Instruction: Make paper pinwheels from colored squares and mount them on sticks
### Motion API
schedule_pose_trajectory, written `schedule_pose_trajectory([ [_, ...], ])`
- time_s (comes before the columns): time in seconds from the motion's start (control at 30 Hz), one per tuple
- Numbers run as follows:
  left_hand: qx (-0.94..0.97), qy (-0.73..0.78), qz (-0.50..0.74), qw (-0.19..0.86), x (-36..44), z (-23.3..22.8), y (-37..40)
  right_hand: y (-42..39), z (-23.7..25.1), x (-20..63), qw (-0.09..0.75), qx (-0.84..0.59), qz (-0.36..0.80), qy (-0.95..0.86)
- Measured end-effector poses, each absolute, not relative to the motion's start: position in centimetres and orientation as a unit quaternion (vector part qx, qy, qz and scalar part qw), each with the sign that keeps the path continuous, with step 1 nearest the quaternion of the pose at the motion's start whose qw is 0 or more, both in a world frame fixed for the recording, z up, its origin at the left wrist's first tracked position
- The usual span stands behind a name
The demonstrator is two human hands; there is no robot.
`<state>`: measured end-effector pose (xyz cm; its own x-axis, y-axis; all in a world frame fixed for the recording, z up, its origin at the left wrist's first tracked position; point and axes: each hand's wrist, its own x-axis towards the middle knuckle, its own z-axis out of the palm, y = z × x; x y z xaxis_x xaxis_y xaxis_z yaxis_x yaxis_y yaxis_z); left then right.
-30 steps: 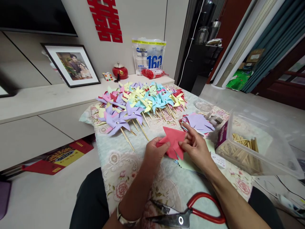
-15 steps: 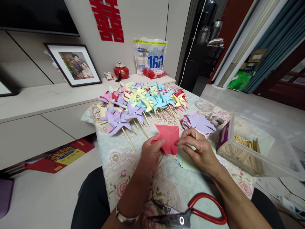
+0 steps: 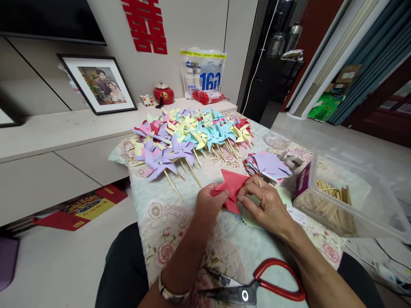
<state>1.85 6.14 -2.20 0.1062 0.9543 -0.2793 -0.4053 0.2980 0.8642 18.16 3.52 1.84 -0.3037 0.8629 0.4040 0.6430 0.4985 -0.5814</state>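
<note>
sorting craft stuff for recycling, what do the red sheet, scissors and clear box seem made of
Red sheet: probably matte paper or thin card, with crisp edges and folds. Scissors: dark blades with a metallic sheen, likely steel; smooth red handle, perhaps plastic. Box: likely clear plastic, glossy; sticks show through it.

To the left of the left hand (image 3: 210, 203), a free passage was offered over the tablecloth (image 3: 173, 218). Farther forward, the way was blocked by the pinwheels (image 3: 199, 137) (their sticks (image 3: 174, 186) were stretched toward the near side). At right, passage was obstructed by the plastic box (image 3: 302, 184); nearer, by spread scissors (image 3: 248, 294).
</note>
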Motion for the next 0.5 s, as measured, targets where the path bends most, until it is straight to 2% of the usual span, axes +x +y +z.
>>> schedule_pose_trajectory([
  [0.5,0.345,0.45,0.483,0.667,2.19,-3.06,6.19,3.53,1.75,17.79,0.354,-0.527,0.141,-0.759],
])
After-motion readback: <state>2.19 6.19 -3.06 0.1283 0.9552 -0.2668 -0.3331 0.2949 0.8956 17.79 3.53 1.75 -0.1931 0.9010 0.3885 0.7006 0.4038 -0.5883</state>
